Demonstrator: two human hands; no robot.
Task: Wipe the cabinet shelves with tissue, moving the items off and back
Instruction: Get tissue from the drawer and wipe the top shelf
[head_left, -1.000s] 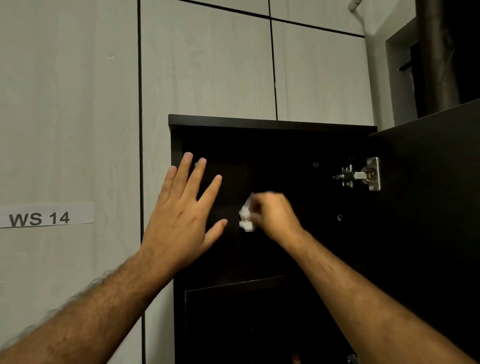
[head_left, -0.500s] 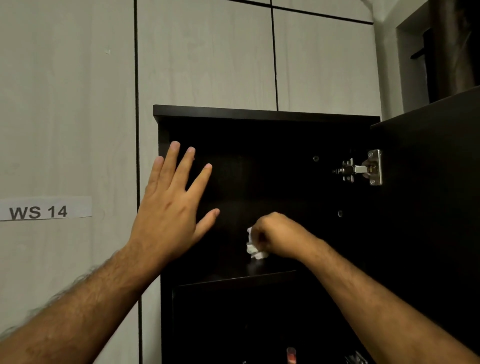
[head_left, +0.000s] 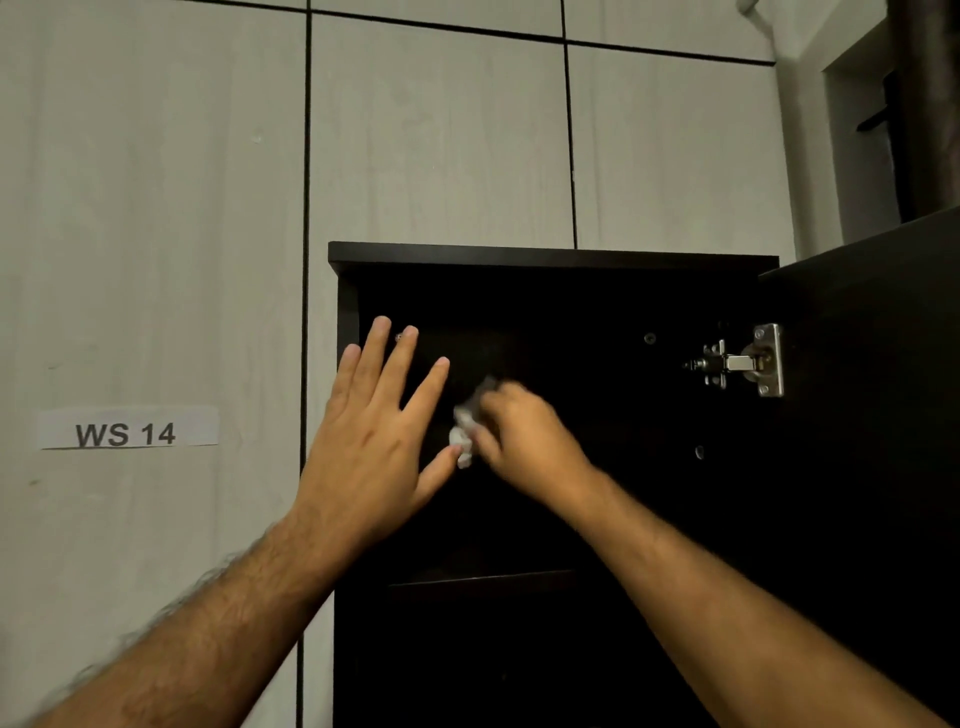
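Inside the dark cabinet (head_left: 550, 312), our right hand (head_left: 524, 436) clenches tissue (head_left: 464, 436), seemingly rubbing the back panel, left hand (head_left: 376, 431) spread empty; hard scrubbing could shred it.

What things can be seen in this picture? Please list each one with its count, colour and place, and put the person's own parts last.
cabinet: one, dark brown, centre, open.
cabinet door: one, dark brown, swung open at right.
hinge: one, silver metal, on the door's inner edge.
shelf: one, dark, below the hands; nothing visible on it.
wall panels: several, pale wood grain, behind and left of the cabinet.
paper label: one, white, reads "WS 14", on the left wall panel.
tissue: one, white, crumpled, in the right hand.
left hand: one, fingers spread, at the cabinet's left edge.
right hand: one, inside the cabinet, closed on the tissue.
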